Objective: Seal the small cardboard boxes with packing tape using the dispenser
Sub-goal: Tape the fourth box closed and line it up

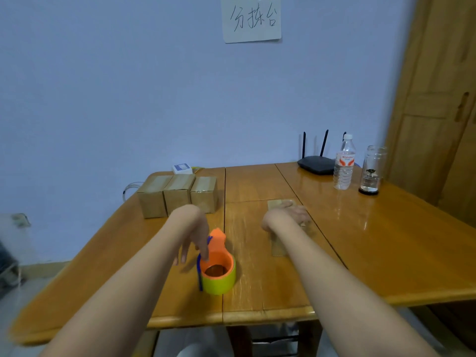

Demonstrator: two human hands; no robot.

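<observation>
You are seeing an orange dispenser (215,256) carrying yellow tape (219,282), plain brown boxes (177,195), a honey-coloured desk (360,248).

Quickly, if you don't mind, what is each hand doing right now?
Left hand: open, fingertips touching the orange tape dispenser with yellow roll.
Right hand: open, resting flat on the flattened brown cardboard piece.

I make this a room in a home used for sorting parcels: a handwritten paper sign (252,19) taped to the pale blue wall (116,86), a wooden dining table (360,240), a router (316,163), a wooden door (438,99).
</observation>
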